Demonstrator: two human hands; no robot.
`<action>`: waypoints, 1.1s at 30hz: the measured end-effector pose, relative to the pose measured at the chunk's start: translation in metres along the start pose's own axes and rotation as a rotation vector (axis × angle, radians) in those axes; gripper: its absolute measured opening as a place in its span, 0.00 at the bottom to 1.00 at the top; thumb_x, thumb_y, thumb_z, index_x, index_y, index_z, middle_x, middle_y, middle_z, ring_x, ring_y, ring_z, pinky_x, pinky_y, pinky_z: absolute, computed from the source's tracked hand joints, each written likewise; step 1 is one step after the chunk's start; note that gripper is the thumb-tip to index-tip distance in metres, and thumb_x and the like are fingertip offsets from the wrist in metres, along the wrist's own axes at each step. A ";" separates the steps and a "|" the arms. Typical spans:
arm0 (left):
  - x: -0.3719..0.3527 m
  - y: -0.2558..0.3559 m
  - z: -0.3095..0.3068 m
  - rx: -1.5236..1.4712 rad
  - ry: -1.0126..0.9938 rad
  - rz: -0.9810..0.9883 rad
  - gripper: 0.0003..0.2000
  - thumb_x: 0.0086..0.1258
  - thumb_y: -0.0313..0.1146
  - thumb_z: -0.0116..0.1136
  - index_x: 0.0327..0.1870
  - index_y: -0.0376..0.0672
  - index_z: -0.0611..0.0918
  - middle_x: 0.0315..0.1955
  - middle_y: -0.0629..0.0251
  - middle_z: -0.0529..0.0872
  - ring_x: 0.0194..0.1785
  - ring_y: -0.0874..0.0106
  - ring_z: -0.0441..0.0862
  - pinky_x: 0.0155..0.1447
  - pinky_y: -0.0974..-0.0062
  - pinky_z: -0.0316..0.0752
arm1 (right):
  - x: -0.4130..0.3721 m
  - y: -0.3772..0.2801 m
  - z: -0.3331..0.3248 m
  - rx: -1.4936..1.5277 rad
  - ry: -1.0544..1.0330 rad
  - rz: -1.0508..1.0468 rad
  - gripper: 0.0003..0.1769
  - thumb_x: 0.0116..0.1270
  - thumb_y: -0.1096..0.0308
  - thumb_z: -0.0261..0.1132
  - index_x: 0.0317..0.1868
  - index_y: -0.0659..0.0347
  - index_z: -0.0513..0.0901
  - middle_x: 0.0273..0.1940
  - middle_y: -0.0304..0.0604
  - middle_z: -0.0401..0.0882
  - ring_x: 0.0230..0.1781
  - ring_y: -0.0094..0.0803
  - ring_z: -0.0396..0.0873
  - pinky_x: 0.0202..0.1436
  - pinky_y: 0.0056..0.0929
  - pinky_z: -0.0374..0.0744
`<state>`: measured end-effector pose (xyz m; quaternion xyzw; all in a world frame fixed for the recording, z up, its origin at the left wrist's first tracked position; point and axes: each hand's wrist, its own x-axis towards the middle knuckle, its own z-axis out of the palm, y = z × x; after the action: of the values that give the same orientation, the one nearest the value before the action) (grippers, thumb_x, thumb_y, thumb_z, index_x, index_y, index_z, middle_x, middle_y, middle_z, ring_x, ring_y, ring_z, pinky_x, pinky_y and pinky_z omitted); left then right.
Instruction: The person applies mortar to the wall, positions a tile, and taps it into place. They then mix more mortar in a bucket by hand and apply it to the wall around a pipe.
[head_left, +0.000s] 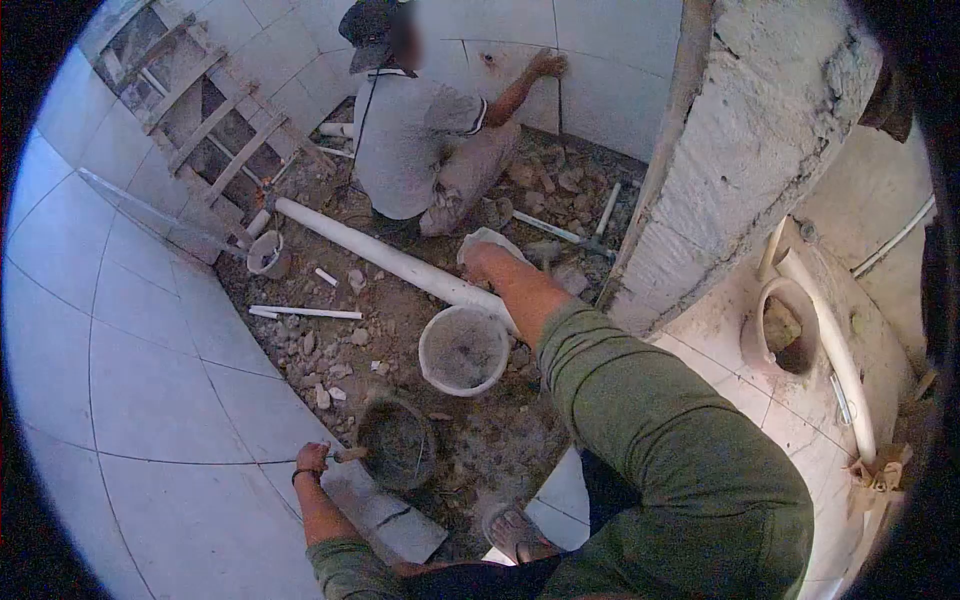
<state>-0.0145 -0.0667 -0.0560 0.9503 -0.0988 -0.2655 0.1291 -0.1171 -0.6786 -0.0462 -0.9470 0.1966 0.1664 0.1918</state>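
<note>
Olive-green right sleeve lies nearest the camera. Left hand: fingers appear curled around a short handle beside the dark bucket. Handle probably light, stiff; grip mid-length. Right hand: at the white container beyond the white pipe; finger closure cannot be determined. Container likely rigid; hold by rim.

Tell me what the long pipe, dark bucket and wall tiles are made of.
Long pipe: likely matte plastic, being smooth and evenly white. Dark bucket: perhaps plastic or rubber; its dull wall leaves both open. Wall tiles: probably glazed ceramic, with smooth, pale faces and thin joints.
</note>
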 end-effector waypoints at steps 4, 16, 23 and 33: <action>-0.018 0.030 -0.008 -0.037 -0.017 -0.200 0.19 0.57 0.46 0.57 0.39 0.36 0.76 0.28 0.59 0.80 0.23 0.68 0.79 0.30 0.70 0.75 | 0.002 0.000 0.003 0.080 0.041 0.016 0.17 0.41 0.65 0.71 0.36 0.58 0.83 0.41 0.46 0.80 0.42 0.41 0.78 0.43 0.42 0.76; -0.002 0.010 0.000 0.041 -0.002 -0.113 0.21 0.56 0.47 0.56 0.36 0.33 0.77 0.28 0.55 0.82 0.22 0.65 0.79 0.29 0.70 0.74 | -0.002 -0.003 -0.004 0.012 -0.085 0.052 0.22 0.44 0.56 0.69 0.39 0.58 0.81 0.42 0.45 0.79 0.43 0.44 0.76 0.45 0.41 0.74; -0.014 0.025 -0.004 -0.114 0.029 -0.139 0.22 0.56 0.46 0.55 0.38 0.33 0.77 0.27 0.54 0.81 0.22 0.67 0.80 0.29 0.71 0.74 | -0.010 -0.002 -0.001 -0.031 0.047 -0.018 0.19 0.43 0.59 0.68 0.37 0.57 0.82 0.42 0.45 0.79 0.43 0.43 0.77 0.44 0.42 0.75; -0.017 0.035 -0.008 -0.127 0.030 -0.212 0.21 0.55 0.46 0.57 0.39 0.35 0.78 0.30 0.57 0.82 0.22 0.68 0.80 0.32 0.72 0.74 | -0.019 -0.007 -0.011 0.020 -0.022 0.044 0.22 0.41 0.60 0.70 0.39 0.59 0.81 0.41 0.45 0.79 0.41 0.40 0.78 0.44 0.40 0.75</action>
<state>-0.0290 -0.0937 -0.0308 0.9492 0.0214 -0.2690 0.1616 -0.1281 -0.6719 -0.0268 -0.9386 0.2170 0.1790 0.1998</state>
